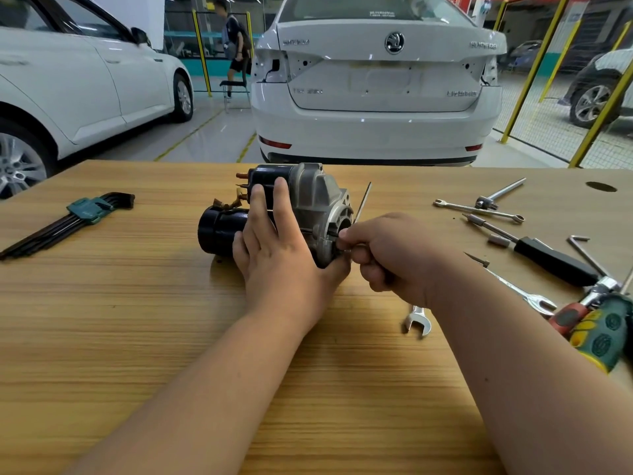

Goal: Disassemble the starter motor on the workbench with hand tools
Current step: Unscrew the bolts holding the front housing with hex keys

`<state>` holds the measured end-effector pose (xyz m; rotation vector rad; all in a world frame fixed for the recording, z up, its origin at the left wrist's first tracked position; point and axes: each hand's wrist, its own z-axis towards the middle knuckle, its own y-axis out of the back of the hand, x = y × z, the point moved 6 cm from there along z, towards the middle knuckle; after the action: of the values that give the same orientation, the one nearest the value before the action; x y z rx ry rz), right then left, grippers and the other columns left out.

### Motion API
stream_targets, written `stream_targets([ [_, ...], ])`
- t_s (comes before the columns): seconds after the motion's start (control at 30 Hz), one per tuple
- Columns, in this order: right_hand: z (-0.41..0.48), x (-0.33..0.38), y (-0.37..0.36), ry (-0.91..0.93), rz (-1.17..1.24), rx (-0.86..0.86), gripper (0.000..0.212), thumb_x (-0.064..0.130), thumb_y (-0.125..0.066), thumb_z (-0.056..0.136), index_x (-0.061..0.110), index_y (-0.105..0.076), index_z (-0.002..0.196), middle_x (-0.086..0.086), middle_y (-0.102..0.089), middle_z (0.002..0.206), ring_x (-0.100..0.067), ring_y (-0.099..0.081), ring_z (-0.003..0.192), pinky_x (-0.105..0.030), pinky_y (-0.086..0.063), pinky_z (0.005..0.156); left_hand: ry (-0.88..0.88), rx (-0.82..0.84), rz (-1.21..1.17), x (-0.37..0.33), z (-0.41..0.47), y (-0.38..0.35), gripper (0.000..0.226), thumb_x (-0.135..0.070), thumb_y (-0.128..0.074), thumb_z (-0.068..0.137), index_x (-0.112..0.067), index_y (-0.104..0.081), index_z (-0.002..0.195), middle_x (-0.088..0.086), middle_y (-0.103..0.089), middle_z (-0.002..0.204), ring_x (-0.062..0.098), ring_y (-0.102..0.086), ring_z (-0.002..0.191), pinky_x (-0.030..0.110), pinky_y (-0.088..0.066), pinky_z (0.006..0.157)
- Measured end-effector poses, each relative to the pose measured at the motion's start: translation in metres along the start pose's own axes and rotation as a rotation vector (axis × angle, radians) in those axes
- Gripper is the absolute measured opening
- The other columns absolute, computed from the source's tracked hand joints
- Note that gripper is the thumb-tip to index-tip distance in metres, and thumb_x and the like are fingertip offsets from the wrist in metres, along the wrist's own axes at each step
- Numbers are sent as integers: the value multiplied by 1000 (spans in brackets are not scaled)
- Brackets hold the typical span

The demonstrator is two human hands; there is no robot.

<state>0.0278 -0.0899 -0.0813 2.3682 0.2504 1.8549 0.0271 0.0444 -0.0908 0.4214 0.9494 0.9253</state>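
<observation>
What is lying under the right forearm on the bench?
An open-end wrench jaw sticks out on the near side of the right forearm. Its shank is covered by the arm. Whether anything else lies beneath cannot be seen.

A light wood-grain workbench [171, 337], with a dark round hole [601, 186] far right, carries a black-and-silver starter motor [308, 197] at centre. At the left lies a set of black hex keys in a green holder [90, 209]. On the right lie a silver double-ended spanner [479, 210], a silver T-bar [500, 195], a black-handled socket driver [555, 260], a small loose socket [498, 241] and a bent silver hex key [587, 253]. Nearer are a long open-ended spanner [513, 287], a short open-ended spanner [417, 322], a red-handled tool [568, 317] and a green-and-yellow-handled tool [603, 337].
</observation>
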Motion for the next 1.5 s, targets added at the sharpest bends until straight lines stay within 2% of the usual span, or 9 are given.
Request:
stream_targets([
  [0.27, 1, 3, -4, -50, 99, 65, 22, 20, -54, 95, 11, -60, 76, 6, -38, 42, -7, -29, 33, -17, -25, 33, -12, -11, 1, 1, 1, -1, 115, -67, -65, 71, -34, 17, 145, 5, 9, 160, 16, 0, 143, 43, -3, 116],
  [0.43, 2, 1, -8, -154, 188, 134, 26, 22, -49, 98, 13, -56, 74, 9, -32, 40, -5, -25, 29, -16, -21, 30, -18, -1, -6, 1, 1, -2, 114, -65, -63, 70, -38, 23, 140, 1, 13, 159, 7, 5, 138, 40, 1, 115],
  [0.7, 2, 1, -6, -74, 106, 92, 24, 21, -55, 95, 13, -59, 74, 6, -39, 43, -7, -31, 32, -19, -26, 32, -14, 10, -16, 3, 3, -1, 117, -69, -63, 68, -39, 24, 141, 0, 14, 159, 7, 4, 138, 40, 1, 115],
  [0.83, 0, 5, -2, 66, -4, 32, 21, 17, -58, 93, 10, -62, 73, 2, -44, 47, -11, -36, 36, -19, -30, 36, -28, 36, -50, 7, 5, 5, 116, -78, -59, 63, -42, 17, 142, -9, 10, 157, 9, -1, 140, 41, -2, 115],
  [0.93, -4, 12, 1, 233, -279, -37, 26, 26, -58, 93, 13, -62, 70, 1, -49, 49, -11, -42, 37, -22, -36, 40, -31, 42, -133, 12, 8, 13, 115, -82, -55, 58, -44, 12, 143, -12, 2, 156, 4, -1, 141, 37, -2, 114],
  [1.03, -8, 21, 2, 405, -510, -115, 28, 31, -58, 93, 20, -63, 68, 11, -50, 41, -1, -44, 36, -11, -31, 37, 46, 57, -187, 20, 11, 17, 125, -88, -54, 50, -44, 15, 144, -18, 10, 156, 0, 10, 140, 40, 3, 118],
  [1.17, -15, 30, -2, 552, -717, -185, 32, 28, -59, 94, 32, -54, 62, 32, -52, 52, 11, -50, 52, -5, -35, 45, 182, 161, -146, 31, 14, 10, 138, -93, -49, 39, -40, 21, 145, -14, 20, 158, 11, 27, 143, 47, 11, 119],
  [1.3, -22, 40, -5, 656, -974, -266, 24, 27, -57, 92, 30, -54, 69, 13, -52, 61, -7, -48, 59, -21, -29, 47, 176, 203, -118, 31, 13, 8, 135, -92, -49, 43, -37, 18, 147, -13, 11, 160, 11, 30, 142, 49, 11, 117],
  [1.5, -23, 41, -7, 715, -1089, -297, 17, 31, -54, 94, 29, -54, 77, 14, -46, 69, -3, -41, 60, -24, -27, 49, 185, 226, -91, 33, 13, 7, 134, -95, -44, 42, -38, 20, 145, -14, 13, 159, 9, 30, 142, 48, 11, 119],
])
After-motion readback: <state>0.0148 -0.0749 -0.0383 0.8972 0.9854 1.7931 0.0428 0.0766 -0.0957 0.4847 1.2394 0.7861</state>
